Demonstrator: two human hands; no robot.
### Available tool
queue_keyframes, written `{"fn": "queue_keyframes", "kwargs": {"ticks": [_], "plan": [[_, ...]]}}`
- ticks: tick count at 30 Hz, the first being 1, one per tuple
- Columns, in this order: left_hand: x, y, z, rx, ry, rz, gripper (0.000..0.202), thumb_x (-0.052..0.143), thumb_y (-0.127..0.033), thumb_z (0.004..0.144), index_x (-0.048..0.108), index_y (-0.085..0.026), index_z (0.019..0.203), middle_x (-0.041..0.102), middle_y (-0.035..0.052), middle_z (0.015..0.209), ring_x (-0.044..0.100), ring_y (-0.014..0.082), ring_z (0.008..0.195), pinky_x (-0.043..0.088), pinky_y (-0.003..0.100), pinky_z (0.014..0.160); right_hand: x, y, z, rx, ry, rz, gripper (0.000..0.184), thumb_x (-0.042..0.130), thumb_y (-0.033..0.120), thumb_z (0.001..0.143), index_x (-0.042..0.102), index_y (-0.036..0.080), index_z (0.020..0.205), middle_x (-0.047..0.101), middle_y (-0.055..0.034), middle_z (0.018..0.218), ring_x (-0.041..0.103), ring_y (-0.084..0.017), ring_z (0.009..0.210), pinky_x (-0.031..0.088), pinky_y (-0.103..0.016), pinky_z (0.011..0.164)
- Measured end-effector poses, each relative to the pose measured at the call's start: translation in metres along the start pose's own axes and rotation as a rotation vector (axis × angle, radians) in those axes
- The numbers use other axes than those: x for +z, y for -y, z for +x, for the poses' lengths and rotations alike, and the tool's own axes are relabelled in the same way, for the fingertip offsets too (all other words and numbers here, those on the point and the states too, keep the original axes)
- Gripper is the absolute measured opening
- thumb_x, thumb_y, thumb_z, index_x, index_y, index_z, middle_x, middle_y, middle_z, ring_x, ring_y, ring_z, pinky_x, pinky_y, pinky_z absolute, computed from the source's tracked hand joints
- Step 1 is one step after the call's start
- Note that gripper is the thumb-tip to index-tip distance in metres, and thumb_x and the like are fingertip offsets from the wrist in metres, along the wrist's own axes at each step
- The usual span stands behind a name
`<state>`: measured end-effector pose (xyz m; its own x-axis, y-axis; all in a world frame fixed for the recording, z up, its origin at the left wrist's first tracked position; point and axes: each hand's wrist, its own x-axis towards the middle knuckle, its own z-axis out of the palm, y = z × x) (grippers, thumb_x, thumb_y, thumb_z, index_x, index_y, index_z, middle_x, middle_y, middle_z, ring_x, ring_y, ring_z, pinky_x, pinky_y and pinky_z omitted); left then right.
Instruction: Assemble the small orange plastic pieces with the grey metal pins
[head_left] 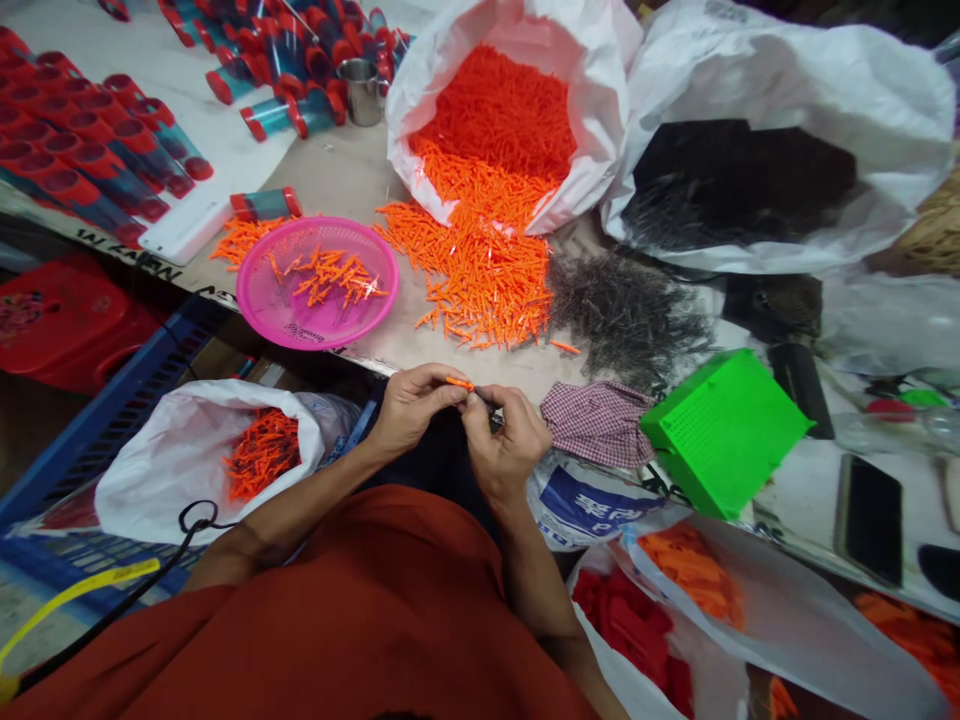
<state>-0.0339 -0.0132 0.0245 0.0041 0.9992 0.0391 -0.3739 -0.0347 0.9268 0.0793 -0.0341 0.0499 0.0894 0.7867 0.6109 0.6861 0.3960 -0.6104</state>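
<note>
My left hand (412, 412) pinches a small orange plastic stick (460, 382) between finger and thumb. My right hand (506, 440) holds a thin dark metal pin (486, 398) in its fingertips, close to the orange stick's tip. The two hands nearly touch above my lap. Just beyond them, a loose heap of orange sticks (480, 275) spills from a white sack (592, 120) across the table. Nearby lies a heap of dark metal pins (628, 320). A pink round plastic basket (262, 280) holds a few orange sticks.
Rows of red-capped clear tubes (90, 150) and a steel cup (360, 92) stand at the far left. A green perforated plastic box (724, 432), checked cloth (596, 422) and a black phone (868, 518) sit right. White bags of orange pieces (150, 490) rest below the table edge.
</note>
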Motion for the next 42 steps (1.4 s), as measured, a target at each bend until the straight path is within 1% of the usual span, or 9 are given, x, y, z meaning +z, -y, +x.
{"fn": "queue_keyframes", "kwargs": {"ticks": [4, 8, 13, 17, 21, 26, 31, 35, 42], "plan": [[-0.002, -0.001, -0.001, 0.065, 0.008, 0.111, 0.01, 0.07, -0.027, 0.07, 0.07, -0.018, 0.074, 0.068, 0.0003, 0.072, 0.062, 0.0121, 0.068, 0.05, 0.024, 0.068, 0.001, 0.001, -0.002, -0.027, -0.014, -0.029, 0.004, 0.057, 0.014, 0.079, 0.058, 0.018, 0.078, 0.061, 0.0005, 0.066, 0.056, -0.011, 0.061, 0.045, -0.024, 0.058], [-0.001, -0.002, -0.002, 0.067, 0.008, 0.149, 0.011, 0.069, -0.029, 0.071, 0.07, -0.018, 0.075, 0.068, 0.0008, 0.073, 0.062, 0.0127, 0.069, 0.05, 0.024, 0.069, 0.002, 0.003, -0.003, -0.016, -0.025, -0.029, 0.006, 0.055, 0.013, 0.079, 0.058, 0.019, 0.079, 0.061, 0.0005, 0.067, 0.057, -0.012, 0.061, 0.045, -0.024, 0.057], [0.001, -0.001, 0.0, -0.008, 0.022, -0.009, 0.013, 0.071, -0.028, 0.068, 0.069, -0.018, 0.075, 0.067, 0.001, 0.075, 0.061, 0.0119, 0.071, 0.049, 0.023, 0.07, 0.003, 0.003, -0.002, -0.033, -0.049, -0.014, 0.006, 0.057, 0.013, 0.079, 0.058, 0.019, 0.079, 0.061, 0.0005, 0.067, 0.057, -0.012, 0.061, 0.046, -0.025, 0.057], [0.004, -0.001, 0.001, -0.088, 0.012, -0.116, 0.015, 0.072, -0.029, 0.066, 0.067, -0.017, 0.074, 0.065, 0.0002, 0.073, 0.058, 0.0106, 0.068, 0.048, 0.022, 0.066, 0.002, 0.0, -0.002, -0.06, -0.017, 0.014, 0.006, 0.057, 0.013, 0.079, 0.058, 0.019, 0.082, 0.062, 0.0001, 0.069, 0.059, -0.012, 0.063, 0.047, -0.025, 0.058], [0.008, -0.003, 0.002, -0.114, 0.008, -0.184, 0.017, 0.073, -0.029, 0.065, 0.066, -0.017, 0.072, 0.063, -0.0007, 0.07, 0.056, 0.0087, 0.064, 0.046, 0.02, 0.062, -0.001, -0.002, 0.0, -0.078, -0.001, 0.025, 0.007, 0.06, 0.013, 0.079, 0.059, 0.019, 0.083, 0.064, -0.0004, 0.071, 0.06, -0.012, 0.063, 0.048, -0.025, 0.057], [0.011, -0.008, 0.003, -0.154, 0.011, -0.223, 0.02, 0.074, -0.031, 0.065, 0.063, -0.016, 0.072, 0.06, -0.0016, 0.062, 0.055, 0.0084, 0.056, 0.046, 0.021, 0.055, -0.004, -0.002, 0.004, -0.049, 0.028, 0.097, 0.008, 0.059, 0.014, 0.079, 0.06, 0.019, 0.086, 0.064, 0.0001, 0.071, 0.06, -0.012, 0.064, 0.049, -0.025, 0.059], [0.01, -0.009, 0.004, -0.171, 0.011, -0.236, 0.022, 0.074, -0.032, 0.065, 0.062, -0.015, 0.072, 0.059, -0.0017, 0.061, 0.055, 0.008, 0.054, 0.045, 0.02, 0.052, -0.005, -0.002, 0.004, -0.004, 0.077, 0.195, 0.013, 0.057, 0.015, 0.081, 0.062, 0.019, 0.092, 0.065, -0.0003, 0.074, 0.061, -0.012, 0.069, 0.049, -0.027, 0.063], [0.009, -0.008, 0.004, -0.17, 0.025, -0.245, 0.02, 0.074, -0.03, 0.065, 0.064, -0.014, 0.071, 0.061, -0.0007, 0.059, 0.055, 0.0081, 0.051, 0.044, 0.02, 0.049, -0.006, -0.001, 0.005, 0.029, 0.07, 0.215, 0.011, 0.056, 0.015, 0.082, 0.063, 0.019, 0.088, 0.065, -0.0004, 0.073, 0.061, -0.013, 0.069, 0.049, -0.027, 0.063], [0.007, -0.011, 0.006, -0.225, 0.038, -0.257, 0.018, 0.073, -0.028, 0.066, 0.066, -0.012, 0.065, 0.063, 0.0022, 0.056, 0.056, 0.0096, 0.048, 0.044, 0.02, 0.044, -0.006, -0.005, 0.007, 0.081, 0.089, 0.273, 0.007, 0.059, 0.015, 0.08, 0.063, 0.019, 0.082, 0.064, 0.0011, 0.074, 0.059, -0.011, 0.068, 0.048, -0.025, 0.062]]}}
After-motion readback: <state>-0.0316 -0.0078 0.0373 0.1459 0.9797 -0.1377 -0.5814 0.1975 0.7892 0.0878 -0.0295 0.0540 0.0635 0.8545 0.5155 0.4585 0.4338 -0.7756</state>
